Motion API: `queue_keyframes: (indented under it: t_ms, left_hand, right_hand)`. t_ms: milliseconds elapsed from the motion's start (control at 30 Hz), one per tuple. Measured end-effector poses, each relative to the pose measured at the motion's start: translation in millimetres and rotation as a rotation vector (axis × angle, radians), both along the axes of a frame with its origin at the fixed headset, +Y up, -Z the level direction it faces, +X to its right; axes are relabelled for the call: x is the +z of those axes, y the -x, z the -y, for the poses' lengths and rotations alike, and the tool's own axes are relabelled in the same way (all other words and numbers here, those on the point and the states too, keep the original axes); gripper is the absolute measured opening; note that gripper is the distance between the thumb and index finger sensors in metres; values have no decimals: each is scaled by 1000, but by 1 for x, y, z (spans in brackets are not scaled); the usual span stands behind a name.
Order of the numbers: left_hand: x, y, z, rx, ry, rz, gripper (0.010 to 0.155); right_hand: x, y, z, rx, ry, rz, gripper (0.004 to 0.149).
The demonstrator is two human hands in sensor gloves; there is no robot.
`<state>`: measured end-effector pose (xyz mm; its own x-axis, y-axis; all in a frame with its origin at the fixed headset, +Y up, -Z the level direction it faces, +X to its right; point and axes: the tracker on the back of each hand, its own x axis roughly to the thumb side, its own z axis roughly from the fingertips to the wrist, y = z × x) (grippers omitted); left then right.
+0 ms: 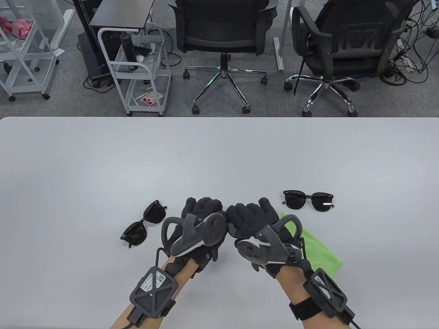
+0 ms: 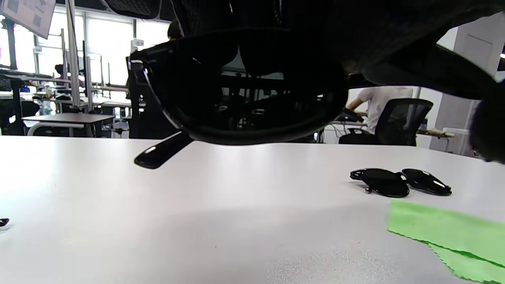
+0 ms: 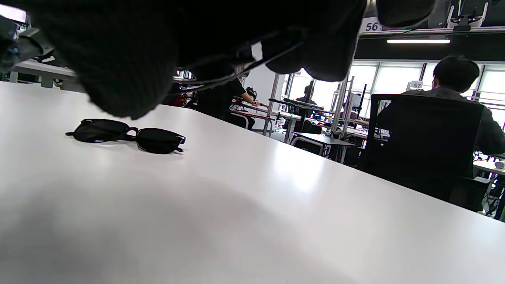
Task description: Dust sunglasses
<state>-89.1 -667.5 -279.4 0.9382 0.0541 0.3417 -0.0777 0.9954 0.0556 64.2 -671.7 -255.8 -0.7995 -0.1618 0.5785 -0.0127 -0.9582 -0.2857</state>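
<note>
My left hand (image 1: 202,212) grips a black pair of sunglasses (image 2: 244,86) just above the table; the pair is hidden under the gloves in the table view. In the left wrist view its dark lens fills the top and one temple arm (image 2: 158,156) hangs down towards the table. My right hand (image 1: 248,216) is curled right beside the left, fingers closed on the same pair's other side. A second pair (image 1: 143,224) lies left of my hands, a third pair (image 1: 308,200) to the right. A green cloth (image 1: 319,250) lies flat under my right wrist.
The white table (image 1: 219,154) stretches wide beyond my hands. Past its far edge stand two black office chairs (image 1: 223,31) and a white trolley (image 1: 137,68). People sit at other desks in the wrist views.
</note>
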Motion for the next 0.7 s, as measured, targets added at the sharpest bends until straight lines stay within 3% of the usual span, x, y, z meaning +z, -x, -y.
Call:
queue_keyframes:
  t_ms: [67,200,333,400,500,567,700]
  left_hand:
    - [1,-1,1,-11,-10,2,44]
    - [-1,-1,4,75,79,7,45]
    - [1,-3,4,18,30,17,48]
    - [2,-4,4,-25,14,25,60]
    - [2,-3,8,-163,-17,30,94]
    - [1,-3,10,-200,-59,33,98]
    - [0,-2,8,-191,-59,33,91]
  right_hand:
    - [-1,1,2,-4,8,18,87]
    - [-2,1,5,31,-2,28,88]
    - [-2,-2,2,-2,-34,38,85]
    - [-3,-6,-1,-10,-50,65,85]
    - [-7,-16,0,-67,-20,98,85]
    - [-9,-20,1,-77,2,104,84]
    - [-10,-21,1,-90,17,102,84]
